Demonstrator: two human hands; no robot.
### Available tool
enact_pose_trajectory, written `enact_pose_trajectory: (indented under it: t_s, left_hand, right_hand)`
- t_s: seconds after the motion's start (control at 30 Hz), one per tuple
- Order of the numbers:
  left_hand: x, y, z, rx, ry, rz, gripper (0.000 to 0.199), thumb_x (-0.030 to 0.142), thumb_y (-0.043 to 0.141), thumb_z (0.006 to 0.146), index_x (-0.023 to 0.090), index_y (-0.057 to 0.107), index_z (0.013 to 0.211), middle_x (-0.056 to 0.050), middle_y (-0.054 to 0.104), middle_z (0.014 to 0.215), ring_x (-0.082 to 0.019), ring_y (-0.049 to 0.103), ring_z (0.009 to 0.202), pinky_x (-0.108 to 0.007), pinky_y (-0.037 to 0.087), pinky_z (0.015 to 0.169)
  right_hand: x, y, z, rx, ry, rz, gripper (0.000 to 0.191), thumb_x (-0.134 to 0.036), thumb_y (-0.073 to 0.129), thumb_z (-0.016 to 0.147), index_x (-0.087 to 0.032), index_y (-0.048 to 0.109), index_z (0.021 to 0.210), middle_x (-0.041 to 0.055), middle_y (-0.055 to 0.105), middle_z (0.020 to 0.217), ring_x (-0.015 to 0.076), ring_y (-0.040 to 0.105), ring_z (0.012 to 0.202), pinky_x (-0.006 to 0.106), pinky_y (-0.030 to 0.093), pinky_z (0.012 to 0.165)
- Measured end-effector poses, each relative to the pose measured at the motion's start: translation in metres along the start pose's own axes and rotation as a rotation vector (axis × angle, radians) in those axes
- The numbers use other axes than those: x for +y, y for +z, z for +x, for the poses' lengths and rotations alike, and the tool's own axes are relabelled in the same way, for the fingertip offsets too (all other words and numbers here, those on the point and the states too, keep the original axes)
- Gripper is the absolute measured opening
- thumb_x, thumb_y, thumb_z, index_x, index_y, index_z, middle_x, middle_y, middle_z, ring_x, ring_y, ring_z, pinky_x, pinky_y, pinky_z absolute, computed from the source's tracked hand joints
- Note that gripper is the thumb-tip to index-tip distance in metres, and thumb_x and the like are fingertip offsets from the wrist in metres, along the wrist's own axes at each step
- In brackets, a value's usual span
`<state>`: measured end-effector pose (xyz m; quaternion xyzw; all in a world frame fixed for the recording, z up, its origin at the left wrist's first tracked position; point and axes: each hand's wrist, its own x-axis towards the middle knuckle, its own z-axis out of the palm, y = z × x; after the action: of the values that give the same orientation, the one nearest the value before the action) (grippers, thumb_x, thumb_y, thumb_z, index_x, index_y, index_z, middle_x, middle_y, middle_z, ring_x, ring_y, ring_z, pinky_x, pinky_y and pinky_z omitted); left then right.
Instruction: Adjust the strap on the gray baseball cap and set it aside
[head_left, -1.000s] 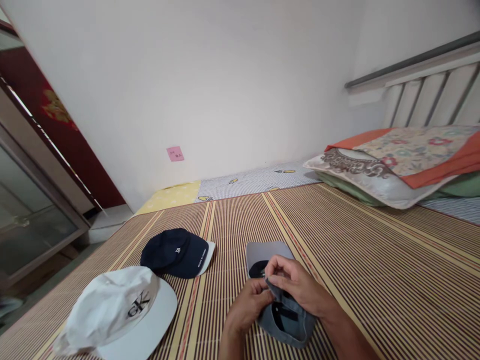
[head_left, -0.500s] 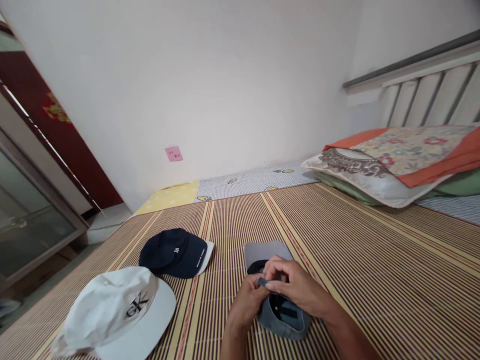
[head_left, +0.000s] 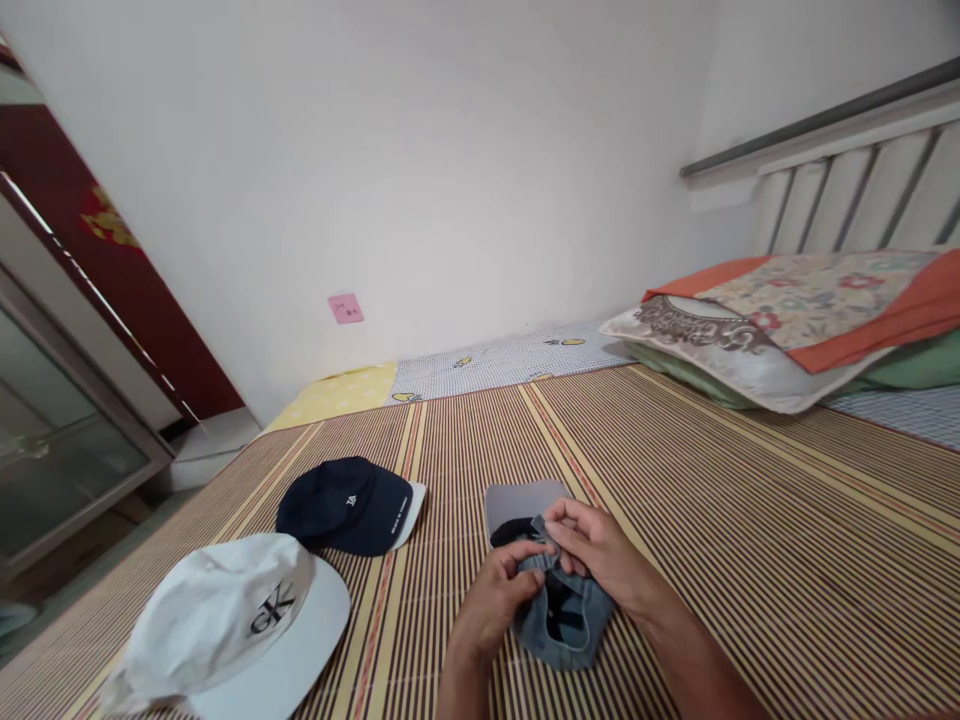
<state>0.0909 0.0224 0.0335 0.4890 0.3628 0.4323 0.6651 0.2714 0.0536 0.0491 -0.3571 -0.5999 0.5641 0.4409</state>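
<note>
Foremost, head view: one grey-blue cap [head_left: 559, 655], opening turned up, visor pointing away from the person, on a striped mat [head_left: 712, 480], right of centre. Left hand [head_left: 491, 595]: thumb and forefinger drawn together, pinching the cap's fabric. Right hand [head_left: 600, 550]: fingers bent inward, closed on the same fabric, just beside the left. One white cap [head_left: 217, 600], lettered CK, lower left. One navy cap [head_left: 322, 505], just beyond it. Pillows [head_left: 705, 330], stacked, at right.

The blue cap [head_left: 536, 632] is greyish, the dark cap [head_left: 335, 508] navy, the mat [head_left: 697, 500] striped brown and tan
</note>
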Motion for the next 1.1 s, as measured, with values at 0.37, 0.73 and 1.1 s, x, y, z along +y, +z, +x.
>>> enact_pose_trajectory:
  t_s: [0.37,0.73,1.1]
  left_hand:
    - [-0.015,-0.004,0.005,0.008,0.088,-0.111,0.038,0.045,0.085,0.079,0.016,0.062,0.088,0.001,0.061,0.077,-0.01,0.047,0.068,-0.024,0.032,0.067]
    - [-0.012,0.004,0.008,0.028,0.134,-0.176,0.037,0.043,0.086,0.079,0.018,0.06,0.087,0.001,0.068,0.069,-0.011,0.058,0.063,-0.023,0.043,0.067]
    - [-0.009,0.007,0.008,0.107,0.211,-0.064,0.035,0.041,0.087,0.077,0.017,0.063,0.088,0.001,0.067,0.076,-0.011,0.056,0.071,-0.023,0.043,0.071]
  right_hand:
    - [-0.007,-0.007,-0.006,-0.039,-0.029,0.025,0.031,-0.049,0.068,0.088,-0.021,0.058,0.082,-0.0056,0.05,0.067,0.0096,0.042,0.056,0.025,0.029,0.053]
    - [-0.016,-0.007,-0.012,-0.034,-0.061,-0.099,0.012,-0.03,0.066,0.081,-0.021,0.058,0.081,-0.0025,0.06,0.071,0.0141,0.06,0.064,0.027,0.041,0.062]
    - [-0.022,-0.001,-0.011,0.065,-0.042,-0.261,0.007,-0.025,0.062,0.077,-0.019,0.063,0.076,-0.0019,0.056,0.067,0.0127,0.049,0.061,0.026,0.035,0.057]
